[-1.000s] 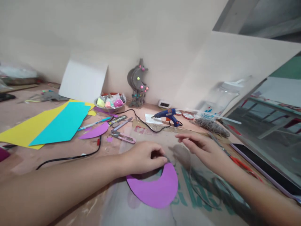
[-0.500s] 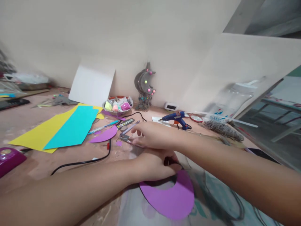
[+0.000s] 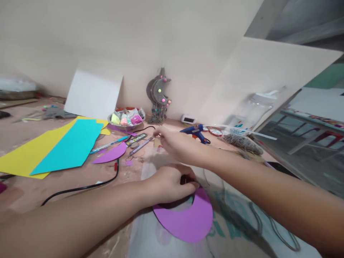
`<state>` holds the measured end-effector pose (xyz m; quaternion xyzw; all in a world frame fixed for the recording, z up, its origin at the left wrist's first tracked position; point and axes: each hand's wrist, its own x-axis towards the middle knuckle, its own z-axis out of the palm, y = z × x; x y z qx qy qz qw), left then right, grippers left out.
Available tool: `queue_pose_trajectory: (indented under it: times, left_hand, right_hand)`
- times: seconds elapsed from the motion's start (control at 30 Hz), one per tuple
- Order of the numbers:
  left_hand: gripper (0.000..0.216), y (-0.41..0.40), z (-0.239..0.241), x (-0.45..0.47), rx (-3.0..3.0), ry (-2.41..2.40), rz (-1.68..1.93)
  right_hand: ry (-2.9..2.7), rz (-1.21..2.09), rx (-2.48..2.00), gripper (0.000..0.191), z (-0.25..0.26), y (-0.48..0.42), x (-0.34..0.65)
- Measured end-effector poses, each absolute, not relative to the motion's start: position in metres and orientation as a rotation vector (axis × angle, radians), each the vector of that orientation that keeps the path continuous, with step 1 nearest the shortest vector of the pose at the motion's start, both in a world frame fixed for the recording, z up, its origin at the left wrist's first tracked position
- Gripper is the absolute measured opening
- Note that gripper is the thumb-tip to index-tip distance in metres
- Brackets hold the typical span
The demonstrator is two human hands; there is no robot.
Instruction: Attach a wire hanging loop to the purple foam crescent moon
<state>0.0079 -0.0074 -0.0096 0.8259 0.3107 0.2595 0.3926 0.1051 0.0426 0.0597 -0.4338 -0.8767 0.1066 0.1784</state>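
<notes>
A purple paper crescent (image 3: 185,224) lies on a clear plastic sheet (image 3: 150,236), with its inner curve facing up. My left hand (image 3: 172,184) is closed on the crescent's upper edge, thumb and fingers pinching close to its right tip. Above it reaches my right hand (image 3: 174,143), palm down with fingers curled; whatever it may hold is hidden beneath it. Left of those fingers lie a pale purple pen (image 3: 141,146) and a labelled flat case (image 3: 136,139). A purple paper offcut (image 3: 110,154) sits further left.
Yellow (image 3: 37,150) and turquoise sheets (image 3: 70,147) cover the left. Behind them are a white board (image 3: 94,93) and a bowl of coloured clay packets (image 3: 126,120). A grey moon ornament (image 3: 158,91) leans by the wall. A blue glue gun (image 3: 195,132), twine (image 3: 243,143) and a bottle (image 3: 255,111) stand right.
My right hand has drawn back from beside the pen, and the grey metal tool by its fingers no longer shows there. My left hand keeps its pinch on the crescent. The view has shifted right.
</notes>
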Motion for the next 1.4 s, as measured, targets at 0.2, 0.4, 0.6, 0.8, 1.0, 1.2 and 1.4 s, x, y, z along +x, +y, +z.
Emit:
queue_pose_trajectory:
  times: [0.2,0.4,0.6,0.8,1.0,1.2,1.4]
  left_hand:
    - [0.021,-0.004,-0.006,0.009,1.932,0.776,0.663]
    - [0.016,-0.007,0.001,0.009,1.912,0.841,0.626]
    - [0.018,-0.012,0.007,0.011,1.932,0.954,0.511]
    - [0.020,-0.012,0.007,0.010,2.022,0.941,0.467]
    - [0.019,-0.011,0.004,0.010,2.061,0.929,0.464]
    - [0.019,-0.011,0.004,0.010,2.074,0.932,0.476]
    - [0.019,-0.011,0.005,0.009,2.079,0.910,0.467]
  right_hand:
    - [-2.280,0.340,-1.214,0.031,0.070,-0.007,0.188]
    - [-2.318,0.190,-1.299,0.032,0.025,-0.050,0.242]
    - [-2.440,-0.096,-1.174,0.031,0.008,-0.049,0.247]
    - [-2.458,-0.044,-1.183,0.029,0.005,-0.052,0.240]
    - [-2.497,-0.093,-1.148,0.031,0.004,-0.055,0.234]
    - [-2.495,-0.122,-1.145,0.030,0.003,-0.052,0.236]
    - [-2.490,-0.135,-1.122,0.030,0.003,-0.051,0.234]
